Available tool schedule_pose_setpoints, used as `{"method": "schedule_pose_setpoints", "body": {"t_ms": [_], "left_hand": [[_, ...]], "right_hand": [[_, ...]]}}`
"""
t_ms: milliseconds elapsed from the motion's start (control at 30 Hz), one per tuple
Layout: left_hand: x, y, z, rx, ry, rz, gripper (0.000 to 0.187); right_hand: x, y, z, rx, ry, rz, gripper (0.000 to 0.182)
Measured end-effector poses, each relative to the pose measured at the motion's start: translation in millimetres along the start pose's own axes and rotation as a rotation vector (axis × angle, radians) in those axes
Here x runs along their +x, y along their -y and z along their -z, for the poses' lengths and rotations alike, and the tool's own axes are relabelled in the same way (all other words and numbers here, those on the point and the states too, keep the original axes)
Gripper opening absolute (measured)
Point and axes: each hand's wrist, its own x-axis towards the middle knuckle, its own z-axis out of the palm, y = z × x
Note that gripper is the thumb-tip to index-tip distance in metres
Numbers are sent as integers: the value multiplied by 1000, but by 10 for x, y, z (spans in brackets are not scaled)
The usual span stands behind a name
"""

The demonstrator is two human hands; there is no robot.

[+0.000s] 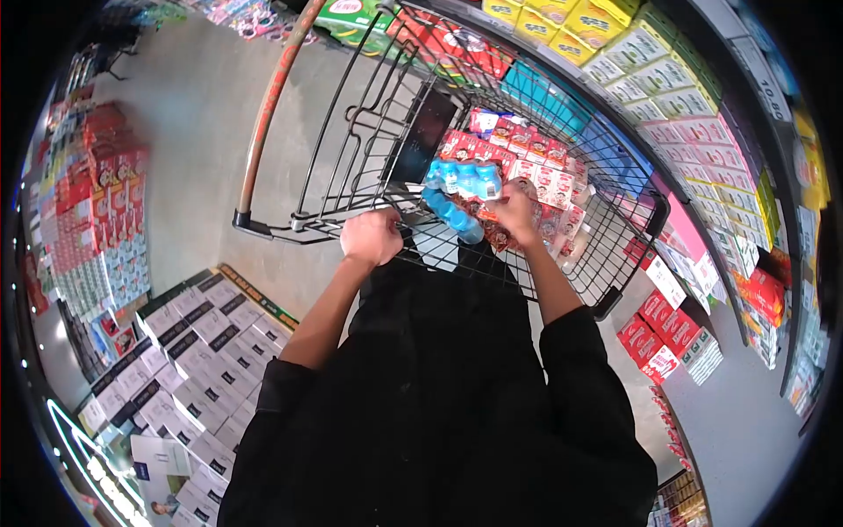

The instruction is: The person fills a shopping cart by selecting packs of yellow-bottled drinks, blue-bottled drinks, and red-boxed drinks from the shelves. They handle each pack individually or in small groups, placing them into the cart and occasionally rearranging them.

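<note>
A black wire shopping cart (pixel 421 230) stands right in front of me. My left hand (pixel 372 237) is closed at its near side rim, with the fingers curled at the wire. Inside the cart, my right hand (pixel 516 213) is closed at the right end of a shrink-wrapped pack of small blue bottles (pixel 465 180). Its fingertips are partly hidden. More blue bottles (pixel 452 215) lie just below that pack. Red and white cartons (pixel 543 180) fill the part of the cart beyond my right hand, with reddish packages (pixel 500 235) beneath it.
Shelves with yellow boxes (pixel 597 22) and pink cartons (pixel 702 132) run along the right. Stacked white boxes (pixel 206 351) stand at lower left, and a display of red packages (pixel 114 176) farther left. Red boxes (pixel 659 329) sit on the floor right of the cart.
</note>
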Motion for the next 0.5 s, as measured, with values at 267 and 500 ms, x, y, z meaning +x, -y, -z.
{"method": "schedule_pose_setpoints", "body": {"t_ms": [267,500], "left_hand": [[-53,-47,-37,-43,-5,-5,23],[-19,-111,66,-37,58,8,24]], "right_hand": [[30,12,-211,-426,-268,285,86],[451,89,74,177,194,-440,66]]}}
